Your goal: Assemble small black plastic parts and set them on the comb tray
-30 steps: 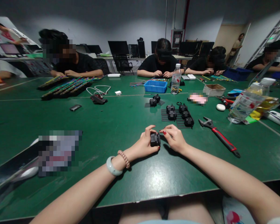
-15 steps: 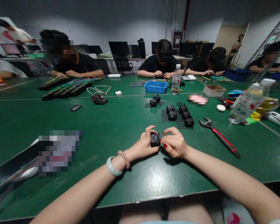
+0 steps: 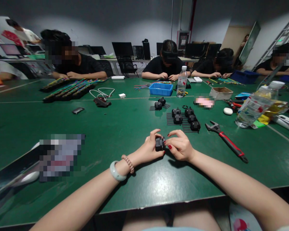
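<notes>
A black hexagonal fitting (image 3: 160, 144), which looks like a cable gland, is in my left hand (image 3: 151, 146), gripped between the thumb and fingers. My right hand (image 3: 181, 146) has its fingertips at the fitting's right end, with the thumb and a finger closed on it and the index finger arched above. Just beyond my hands lie several similar black fittings (image 3: 178, 119) on dark comb-like strips. A further pair of fittings (image 3: 158, 105) sits behind them. One small black ring (image 3: 185, 106) is beside the group.
An adjustable wrench (image 3: 227, 141) with red-black handles lies to the right. Water bottles (image 3: 254, 107), a white round object (image 3: 228, 111) and a cardboard box (image 3: 221, 93) stand farther right. Ahead is a blue tray (image 3: 160, 89); wire bundles (image 3: 72, 89) lie far left. Several people sit across the green table (image 3: 125, 128).
My right fingers have shifted slightly at the fitting's end. My left hand keeps the fitting in nearly the same place. In the background, the person at the doorway is now partly hidden by the door.
</notes>
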The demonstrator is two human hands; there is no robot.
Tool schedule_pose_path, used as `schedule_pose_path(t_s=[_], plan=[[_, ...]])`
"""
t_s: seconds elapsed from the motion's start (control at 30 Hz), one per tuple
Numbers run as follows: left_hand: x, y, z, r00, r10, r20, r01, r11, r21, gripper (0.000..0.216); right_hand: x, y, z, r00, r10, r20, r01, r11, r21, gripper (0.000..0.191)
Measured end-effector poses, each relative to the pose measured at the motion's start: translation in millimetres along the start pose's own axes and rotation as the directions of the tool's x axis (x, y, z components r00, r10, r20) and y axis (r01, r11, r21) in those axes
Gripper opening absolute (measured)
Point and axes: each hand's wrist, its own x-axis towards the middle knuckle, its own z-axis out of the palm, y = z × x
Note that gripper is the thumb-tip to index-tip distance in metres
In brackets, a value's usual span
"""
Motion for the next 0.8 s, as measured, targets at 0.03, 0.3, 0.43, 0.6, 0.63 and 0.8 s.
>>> schedule_pose_path(t_s=[0.03, 0.3, 0.43, 0.6, 0.63, 0.8], plan=[[-0.1, -0.1, 0.0, 1.0, 0.0, -0.003, 0.0, 1.0, 0.001, 0.077, 0.1, 0.2, 0.0, 1.0, 0.003, 0.0, -0.003, 1.0, -0.001, 0.023], [-0.1, 0.4, -0.4, 1.0, -0.016, 0.009, 0.016, 1.0, -0.007, 0.076, 0.6, 2.1, 1.2, 0.998, 0.057, 0.01, -0.056, 0.998, -0.024, 0.025], [-0.4, -0.1, -0.1, 1.0, -0.024, -0.001, 0.024, 1.0, -0.009, 0.078, 1.7, 2.8, 1.1, 0.997, 0.08, 0.017, -0.079, 0.996, -0.037, 0.026], [-0.6, -1.3, 0.6, 1.0, -0.026, 0.004, 0.026, 1.0, 0.008, 0.079, 3.1, 3.6, 0.7, 0.995, 0.095, 0.019, -0.094, 0.995, -0.04, 0.026], [-0.6, -1.3, 0.6, 1.0, -0.027, 0.005, 0.027, 1.0, 0.009, 0.08, 3.3, 3.8, 0.7, 0.995, 0.098, 0.02, -0.098, 0.994, -0.04, 0.026], [-0.7, -0.4, 0.1, 0.999, -0.035, 0.007, 0.035, 0.999, 0.014, 0.08, 3.5, 4.5, 0.8, 0.994, 0.105, 0.019, -0.104, 0.994, -0.036, 0.026]])
